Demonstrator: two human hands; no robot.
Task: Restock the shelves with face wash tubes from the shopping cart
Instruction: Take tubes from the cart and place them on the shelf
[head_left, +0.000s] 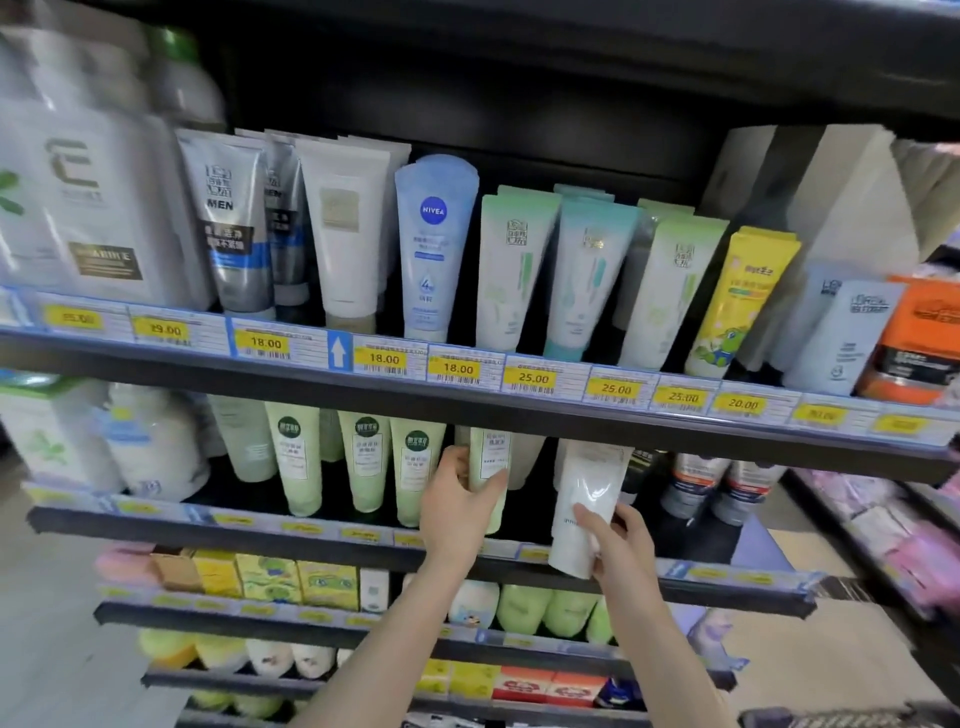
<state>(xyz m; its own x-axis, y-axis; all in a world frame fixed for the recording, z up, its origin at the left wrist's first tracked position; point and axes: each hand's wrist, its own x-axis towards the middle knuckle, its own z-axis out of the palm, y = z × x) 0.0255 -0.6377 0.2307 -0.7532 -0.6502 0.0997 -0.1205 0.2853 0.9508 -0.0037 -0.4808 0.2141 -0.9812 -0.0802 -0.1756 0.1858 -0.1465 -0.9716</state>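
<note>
A dark store shelving unit (467, 405) fills the view, its tiers edged with yellow price tags (530, 378); the upper tier carries upright tubes, among them a blue Nivea tube (432, 244) and a yellow children's tube (737, 301). On the tier below, a row of pale green tubes (363, 457) stands cap-down. A person's left hand (457, 512) grips a pale green face wash tube (489, 475) at the right end of that row, thumb on its left edge, fingers curled round its front. Just beside it, the right hand (621, 545) holds a white face wash tube (584, 512) near its cap end, fingers wrapped around it, the tube tilted at the shelf's front edge.
</note>
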